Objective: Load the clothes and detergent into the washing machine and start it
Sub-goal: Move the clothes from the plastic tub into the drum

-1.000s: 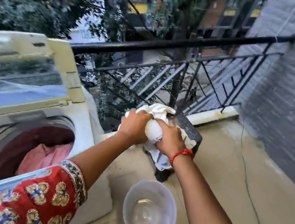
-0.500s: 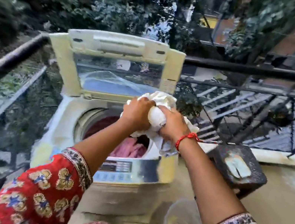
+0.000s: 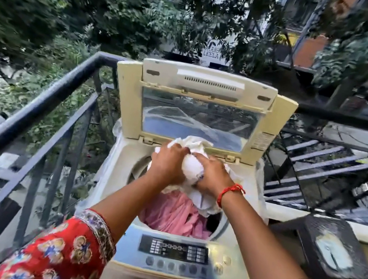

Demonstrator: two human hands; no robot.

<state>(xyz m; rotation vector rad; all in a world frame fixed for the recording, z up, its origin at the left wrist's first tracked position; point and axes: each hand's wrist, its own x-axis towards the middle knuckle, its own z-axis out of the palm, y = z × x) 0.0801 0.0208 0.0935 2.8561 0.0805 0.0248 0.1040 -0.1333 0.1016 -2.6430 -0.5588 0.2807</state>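
Washing machine [image 3: 171, 266] before me, lid [image 3: 204, 108] upright behind drum; clothes [image 3: 172, 215] in drum; stool [image 3: 334, 252] right; railing [image 3: 38, 100] left.

One washing machine [image 3: 180, 272] with one raised lid [image 3: 204, 108]. Two hands, left [image 3: 168, 163] and right [image 3: 212, 177], on one white cloth [image 3: 194, 168]. One pink garment [image 3: 172, 215] in the drum. One red wrist thread [image 3: 230, 191]. One dark stool [image 3: 334, 252].

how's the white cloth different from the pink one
The white cloth is bunched and gripped by the left hand and right hand above the drum opening; the pink cloth lies loose inside the drum, untouched. Both are crumpled laundry at the washing machine.
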